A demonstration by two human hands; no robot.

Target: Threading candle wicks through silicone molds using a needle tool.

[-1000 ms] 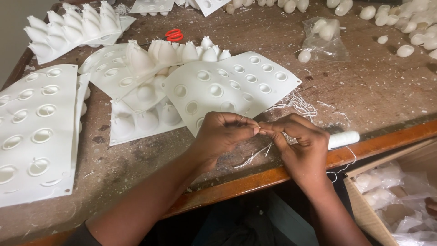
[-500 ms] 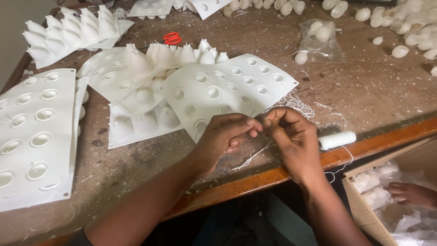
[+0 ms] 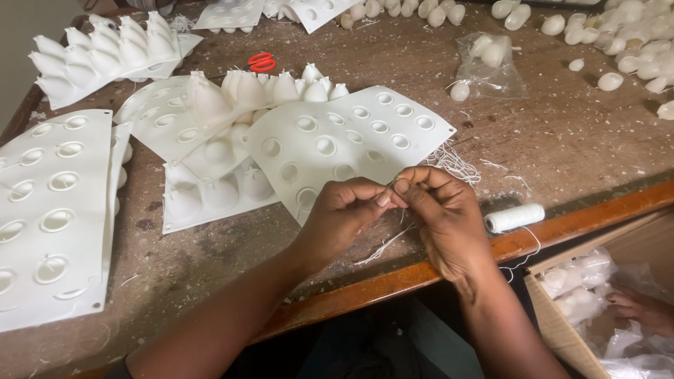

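Note:
My left hand (image 3: 342, 216) and my right hand (image 3: 444, 213) meet fingertip to fingertip just above the front part of the wooden table (image 3: 562, 140). Both pinch a thin white thread (image 3: 382, 245) that trails down toward the table edge. Right behind my hands lies a white silicone mould sheet (image 3: 337, 140) with rows of round holes. A small spool of white thread (image 3: 514, 217) lies on the table edge, right of my right hand. A tangle of loose thread (image 3: 455, 163) sits just beyond my right hand.
More white mould sheets lie at the left (image 3: 53, 210) and far left (image 3: 105, 52). Red-handled scissors (image 3: 261, 62) rest behind the moulds. White egg-shaped pieces (image 3: 618, 35) and a clear bag (image 3: 488, 63) lie far right. Another person's hand (image 3: 642, 312) reaches into a cardboard box (image 3: 562, 330) below.
My hands have moved slightly left and back from the table edge, still pinched together on the thread. The other person's hand remains in the box at the lower right.

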